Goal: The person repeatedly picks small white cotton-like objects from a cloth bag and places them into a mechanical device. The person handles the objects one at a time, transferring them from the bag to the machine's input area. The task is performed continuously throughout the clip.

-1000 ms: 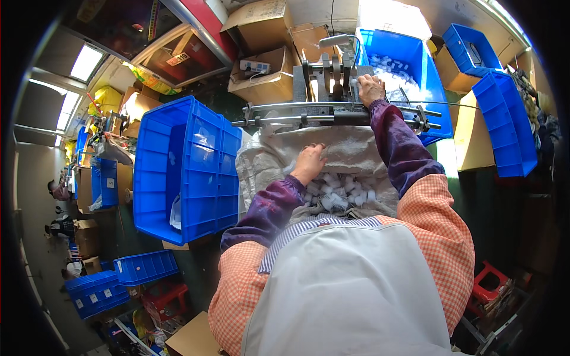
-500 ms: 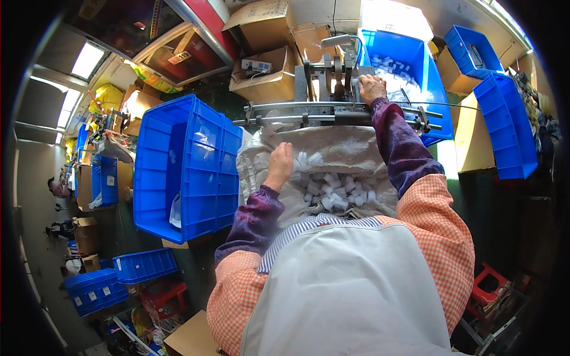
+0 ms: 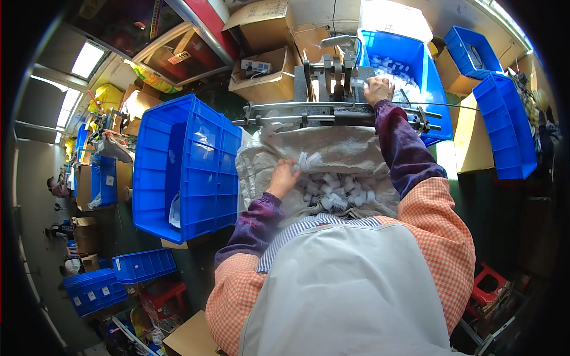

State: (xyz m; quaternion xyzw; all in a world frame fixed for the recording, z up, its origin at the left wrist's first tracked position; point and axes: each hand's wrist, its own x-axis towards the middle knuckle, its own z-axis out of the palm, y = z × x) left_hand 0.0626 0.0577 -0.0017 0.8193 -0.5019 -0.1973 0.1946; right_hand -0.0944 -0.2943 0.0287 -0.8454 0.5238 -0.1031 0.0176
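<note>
My left hand (image 3: pixel 284 177) is over the pale cloth (image 3: pixel 261 160) in front of me. Its fingers are parted, the tips right beside a few small white plastic pieces (image 3: pixel 310 160). Nearer my apron, more ridged, comb-like white pieces (image 3: pixel 339 193) lie heaped in the cloth. My right hand (image 3: pixel 379 90) rests at the right side of a metal bench machine (image 3: pixel 326 89), fingers bent forward and slightly apart. A whitish translucent piece (image 3: pixel 357 82) shows on the machine just left of those fingers. Whether they touch it is hard to tell.
Metal rails (image 3: pixel 332 113) cross the machine's front. A blue bin (image 3: pixel 433 77) with white pieces stands behind my right hand. On the left is a large blue crate (image 3: pixel 196 172). Cardboard boxes (image 3: pixel 264 74) sit at the back, more blue bins (image 3: pixel 506 127) at far right.
My left hand has turned and reached toward the white pieces on the cloth. My right hand has shifted slightly right, and the whitish piece on the machine now shows beside it.
</note>
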